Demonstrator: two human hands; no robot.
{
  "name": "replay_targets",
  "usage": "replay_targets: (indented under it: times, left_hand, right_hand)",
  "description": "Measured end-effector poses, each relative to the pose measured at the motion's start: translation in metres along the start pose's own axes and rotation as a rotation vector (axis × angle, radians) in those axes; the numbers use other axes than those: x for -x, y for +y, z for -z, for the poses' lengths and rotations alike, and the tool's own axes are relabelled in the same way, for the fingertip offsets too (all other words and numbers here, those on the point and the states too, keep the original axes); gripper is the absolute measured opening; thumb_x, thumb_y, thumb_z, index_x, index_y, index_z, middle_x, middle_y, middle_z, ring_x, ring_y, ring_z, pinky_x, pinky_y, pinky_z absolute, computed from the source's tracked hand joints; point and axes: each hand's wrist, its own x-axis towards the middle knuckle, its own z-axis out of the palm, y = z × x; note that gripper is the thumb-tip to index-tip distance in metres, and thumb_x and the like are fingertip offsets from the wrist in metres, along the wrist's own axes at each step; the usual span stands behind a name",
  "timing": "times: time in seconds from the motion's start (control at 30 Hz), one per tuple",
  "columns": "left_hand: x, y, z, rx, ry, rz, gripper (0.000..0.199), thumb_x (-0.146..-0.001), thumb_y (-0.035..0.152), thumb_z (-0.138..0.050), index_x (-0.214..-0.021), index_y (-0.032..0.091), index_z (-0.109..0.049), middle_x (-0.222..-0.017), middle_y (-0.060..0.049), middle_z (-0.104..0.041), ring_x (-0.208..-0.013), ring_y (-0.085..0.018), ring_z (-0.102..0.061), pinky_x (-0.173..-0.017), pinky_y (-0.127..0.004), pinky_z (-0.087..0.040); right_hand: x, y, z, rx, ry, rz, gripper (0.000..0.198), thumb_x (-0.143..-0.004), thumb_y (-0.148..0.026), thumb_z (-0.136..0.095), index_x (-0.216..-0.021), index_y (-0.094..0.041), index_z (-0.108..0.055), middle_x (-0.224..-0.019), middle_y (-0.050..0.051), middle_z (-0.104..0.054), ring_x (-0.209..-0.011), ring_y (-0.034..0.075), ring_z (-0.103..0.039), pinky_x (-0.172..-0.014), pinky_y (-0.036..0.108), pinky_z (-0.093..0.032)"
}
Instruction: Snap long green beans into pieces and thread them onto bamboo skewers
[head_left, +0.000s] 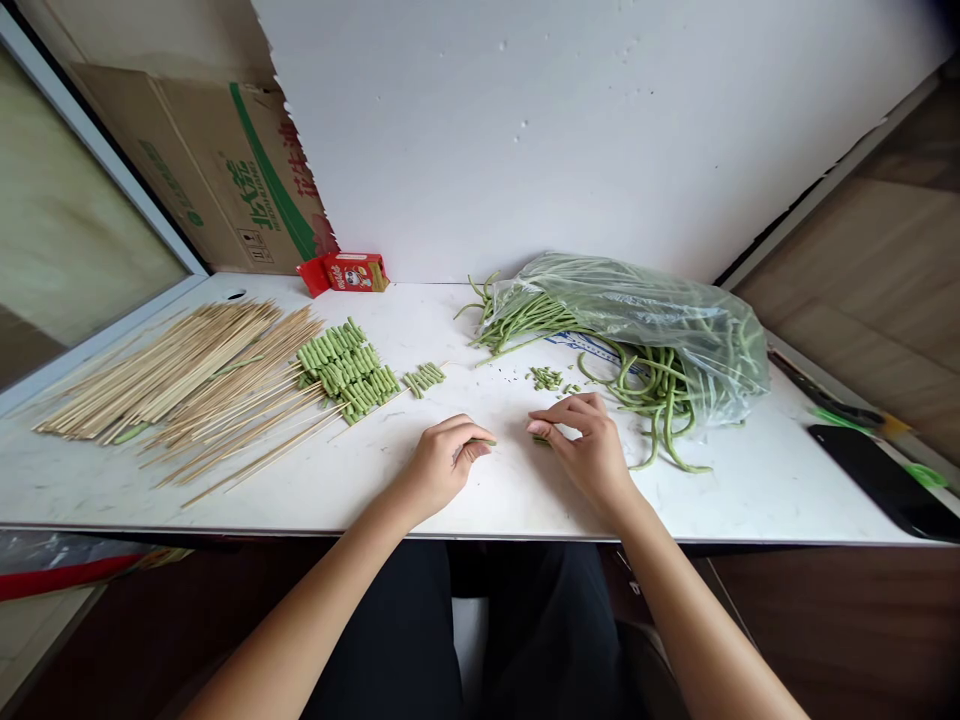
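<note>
My left hand (441,468) is closed in a pinch, with the tip of a short green bean piece (484,441) poking out past the thumb. Across from it, my right hand (591,445) has its thumb and fingers together over cut bean pieces (540,440) at the white tabletop; the fingers partly hide them. Skewered bean pieces (349,370) lie stacked in rows at the left, on bamboo skewers (255,440). One short row of bean pieces (424,379) lies apart, near the stack. Small bean ends (546,378) are heaped beyond my right hand.
A clear plastic bag (637,300) spills long green beans (664,390) at the right. Loose bamboo skewers (172,365) pile up at the far left. A red box (352,272) stands against the white board (525,140). A black phone (877,480) lies by the right edge.
</note>
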Motion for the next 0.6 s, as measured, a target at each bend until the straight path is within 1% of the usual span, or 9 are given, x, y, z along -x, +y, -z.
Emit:
replay_targets:
  times: [0.07, 0.1, 0.17, 0.23, 0.33, 0.43, 0.53, 0.6]
  left_hand:
    - [0.001, -0.002, -0.002, -0.05, -0.006, 0.014, 0.02, -0.104, 0.018, -0.055, -0.113, 0.02, -0.072, -0.105, -0.008, -0.073, -0.096, -0.019, -0.07, -0.085, -0.03, -0.055]
    - [0.002, -0.003, -0.002, -0.073, -0.01, 0.034, 0.024, -0.104, 0.018, -0.053, -0.121, 0.021, -0.069, -0.108, -0.008, -0.072, -0.098, -0.019, -0.07, -0.086, -0.031, -0.055]
    - [0.003, -0.004, -0.004, -0.099, -0.016, 0.078, 0.033, -0.104, 0.018, -0.051, -0.136, 0.022, -0.06, -0.107, -0.008, -0.071, -0.095, -0.019, -0.07, -0.085, -0.032, -0.056]
    - [0.004, -0.005, -0.005, -0.098, -0.014, 0.103, 0.04, -0.103, 0.018, -0.05, -0.143, 0.023, -0.052, -0.102, -0.006, -0.069, -0.091, -0.019, -0.069, -0.082, -0.032, -0.057]
    - [0.005, -0.005, -0.006, -0.082, -0.006, 0.109, 0.04, -0.102, 0.017, -0.048, -0.142, 0.023, -0.049, -0.099, -0.005, -0.068, -0.092, -0.019, -0.069, -0.084, -0.033, -0.058]
    - [0.004, -0.006, -0.006, -0.078, 0.001, 0.117, 0.041, -0.102, 0.016, -0.049, -0.142, 0.023, -0.049, -0.1, -0.006, -0.068, -0.095, -0.02, -0.07, -0.085, -0.034, -0.058]
    - [0.004, -0.006, -0.006, -0.069, 0.016, 0.115, 0.042, -0.102, 0.016, -0.05, -0.142, 0.024, -0.049, -0.102, -0.006, -0.07, -0.097, -0.02, -0.072, -0.086, -0.033, -0.059]
    - [0.004, -0.005, -0.005, -0.063, 0.018, 0.116, 0.042, -0.102, 0.016, -0.052, -0.143, 0.026, -0.049, -0.107, -0.006, -0.074, -0.098, -0.02, -0.074, -0.087, -0.033, -0.059]
  right_hand:
    - [0.0, 0.013, 0.001, 0.12, 0.041, -0.021, 0.022, -0.1, -0.041, -0.068, -0.101, -0.025, -0.085, -0.088, 0.009, -0.076, -0.098, 0.032, -0.056, -0.089, 0.046, -0.047]
    - [0.0, 0.019, 0.001, 0.16, 0.038, -0.034, 0.024, -0.102, -0.039, -0.065, -0.102, -0.024, -0.084, -0.09, 0.01, -0.076, -0.097, 0.032, -0.056, -0.09, 0.047, -0.046]
    - [0.0, 0.026, 0.002, 0.208, -0.008, -0.062, 0.028, -0.103, -0.04, -0.061, -0.102, -0.024, -0.084, -0.094, 0.01, -0.077, -0.097, 0.032, -0.057, -0.091, 0.047, -0.046]
    - [-0.001, 0.028, 0.004, 0.215, -0.061, -0.095, 0.035, -0.105, -0.044, -0.056, -0.098, -0.023, -0.084, -0.095, 0.011, -0.078, -0.096, 0.032, -0.058, -0.092, 0.048, -0.045]
    - [-0.002, 0.026, 0.011, 0.163, -0.104, -0.159, 0.05, -0.109, -0.051, -0.043, -0.099, -0.022, -0.083, -0.093, 0.012, -0.079, -0.098, 0.033, -0.061, -0.092, 0.048, -0.046]
    - [-0.004, 0.022, 0.017, 0.107, -0.127, -0.223, 0.061, -0.11, -0.058, -0.033, -0.101, -0.023, -0.082, -0.095, 0.011, -0.081, -0.106, 0.034, -0.061, -0.094, 0.048, -0.047]
    - [-0.005, 0.017, 0.02, 0.071, -0.097, -0.221, 0.063, -0.11, -0.061, -0.03, -0.104, -0.024, -0.081, -0.1, 0.01, -0.081, -0.108, 0.034, -0.061, -0.096, 0.049, -0.046]
    - [-0.005, 0.01, 0.019, 0.028, -0.08, -0.206, 0.057, -0.109, -0.061, -0.037, -0.107, -0.025, -0.08, -0.106, 0.009, -0.081, -0.109, 0.033, -0.062, -0.092, 0.047, -0.048]
